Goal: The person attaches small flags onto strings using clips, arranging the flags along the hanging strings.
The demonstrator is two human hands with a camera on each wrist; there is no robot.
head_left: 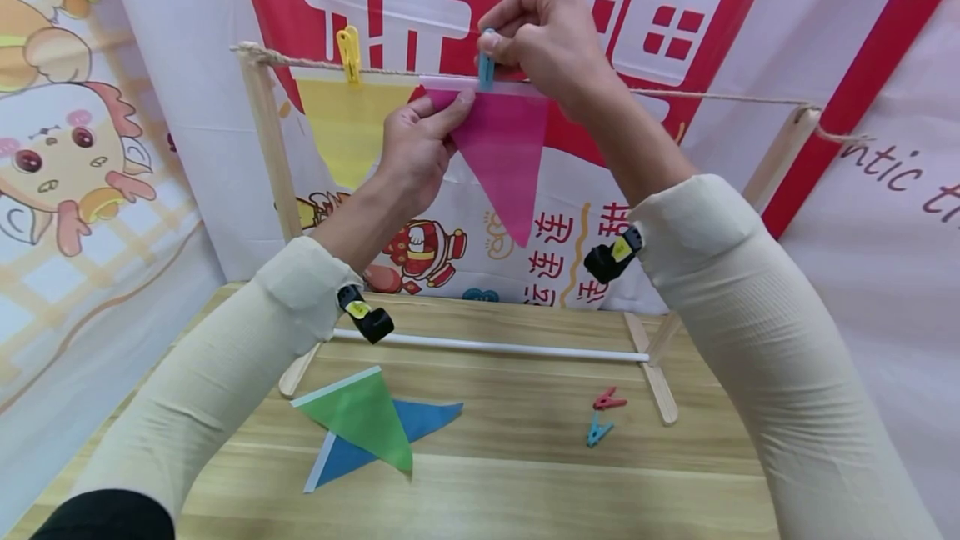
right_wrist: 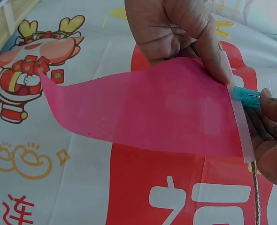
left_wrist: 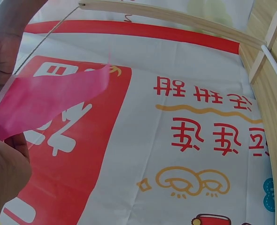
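Note:
A pink pennant (head_left: 510, 157) hangs point down at the twine (head_left: 701, 95), its white top edge along the cord. My left hand (head_left: 420, 140) pinches that pennant near its top left, thumb in front. With thumb and fingers, my right hand (head_left: 551, 44) pinches a blue clothespin (head_left: 486, 65), whose lower end sits over the pennant's top edge. In the right wrist view the clothespin (right_wrist: 247, 97) meets the white strip. To the left, a yellow pennant (head_left: 337, 123) hangs under a yellow clothespin (head_left: 349, 55).
Wooden posts (head_left: 272, 148) hold the twine at both ends, with a white rod (head_left: 495, 346) low between them. On the table (head_left: 525, 498) lie a green pennant (head_left: 363, 415) over a blue pennant (head_left: 431, 417), a red clothespin (head_left: 609, 398) and another blue clothespin (head_left: 597, 432).

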